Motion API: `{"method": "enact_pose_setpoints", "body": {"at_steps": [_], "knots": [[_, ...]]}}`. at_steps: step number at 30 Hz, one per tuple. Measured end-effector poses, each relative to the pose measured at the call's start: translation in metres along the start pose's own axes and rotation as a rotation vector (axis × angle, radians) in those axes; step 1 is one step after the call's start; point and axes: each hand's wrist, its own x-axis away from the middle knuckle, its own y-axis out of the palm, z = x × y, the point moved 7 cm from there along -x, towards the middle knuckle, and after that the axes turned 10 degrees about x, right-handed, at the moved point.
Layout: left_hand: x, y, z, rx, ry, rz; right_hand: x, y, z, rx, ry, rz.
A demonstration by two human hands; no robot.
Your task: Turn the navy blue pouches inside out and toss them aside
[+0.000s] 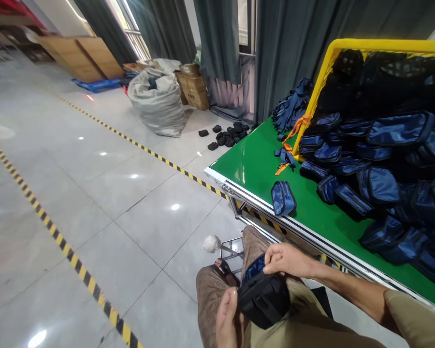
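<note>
I sit beside a green table (253,164) with a small black pouch (264,299) resting on my lap. My left hand (229,316) grips its left side, fingers closed around it. My right hand (286,260) pinches the pouch's upper edge, where a blue lining shows. A single navy pouch (283,197) lies alone near the table's front edge. To the right, several navy pouches (377,174) spill across the table in a large heap.
A yellow frame (321,82) borders the heap, with navy and orange straps (288,140) beside it. On the tiled floor stand a stuffed grey sack (157,101), cardboard boxes (194,86) and scattered black pouches (226,135). Yellow-black tape lines (58,237) cross the floor.
</note>
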Motion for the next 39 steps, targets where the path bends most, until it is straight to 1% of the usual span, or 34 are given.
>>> {"method": "enact_pose_setpoints", "body": {"at_steps": [2,3,4,5,7,9,12,13,15,17,20,22,23,25,27,28,29,31,33,35,37,39], "knots": [[0.001,0.003,-0.001,0.011,-0.024,-0.002,0.002,-0.017,-0.01,0.088,-0.103,0.267],[0.003,0.006,-0.002,0.011,-0.028,-0.016,0.004,-0.024,-0.014,0.156,-0.156,0.365],[0.005,0.01,-0.003,0.012,-0.022,-0.036,0.005,-0.027,-0.016,0.214,-0.193,0.396],[0.007,0.013,-0.003,0.013,-0.012,-0.058,0.003,-0.025,-0.015,0.248,-0.207,0.352],[0.009,0.016,-0.004,0.023,0.021,-0.083,-0.003,-0.015,-0.004,0.232,-0.178,0.162],[0.008,0.014,-0.003,0.04,0.046,-0.073,-0.006,-0.005,0.011,0.104,-0.096,-0.003],[0.002,0.01,-0.001,0.056,0.02,-0.049,-0.008,0.007,0.027,-0.189,0.064,-0.138],[-0.001,0.01,-0.002,0.041,-0.018,-0.065,-0.008,0.011,0.028,-0.256,0.1,-0.175],[-0.002,0.017,-0.008,-0.015,-0.115,-0.153,-0.011,0.016,0.026,-0.288,0.112,-0.223],[-0.001,0.026,-0.013,-0.067,-0.191,-0.26,-0.015,0.016,0.02,-0.234,0.064,-0.238],[-0.002,0.038,-0.01,-0.118,-0.188,-0.355,-0.024,0.015,0.013,-0.055,-0.055,-0.232],[-0.008,0.046,-0.002,-0.246,-0.137,-0.412,-0.03,0.013,0.015,0.097,-0.116,-0.173],[-0.013,0.05,0.005,-0.358,-0.071,-0.432,-0.033,0.01,0.017,0.182,-0.146,-0.118],[-0.025,0.055,0.022,-0.66,0.142,-0.441,-0.035,0.005,0.021,0.365,-0.232,0.012],[-0.034,0.057,0.033,-0.964,0.371,-0.438,-0.034,0.004,0.024,0.549,-0.338,0.096],[-0.038,0.057,0.034,-1.086,0.452,-0.448,-0.033,0.005,0.028,0.632,-0.374,0.105],[-0.041,0.055,0.03,-1.187,0.5,-0.465,-0.032,0.007,0.033,0.71,-0.385,0.098],[-0.047,0.047,0.019,-1.324,0.532,-0.479,-0.03,0.008,0.043,0.856,-0.356,0.066],[-0.051,0.038,0.008,-1.378,0.536,-0.451,-0.028,0.006,0.048,0.976,-0.318,0.037],[-0.052,0.034,0.003,-1.331,0.531,-0.418,-0.027,0.003,0.043,1.059,-0.32,0.004],[-0.051,0.032,0.007,-1.188,0.52,-0.365,-0.029,-0.001,0.028,1.088,-0.358,-0.045],[-0.05,0.027,0.02,-1.002,0.525,-0.252,-0.037,-0.009,0.002,1.045,-0.416,-0.096]]}}
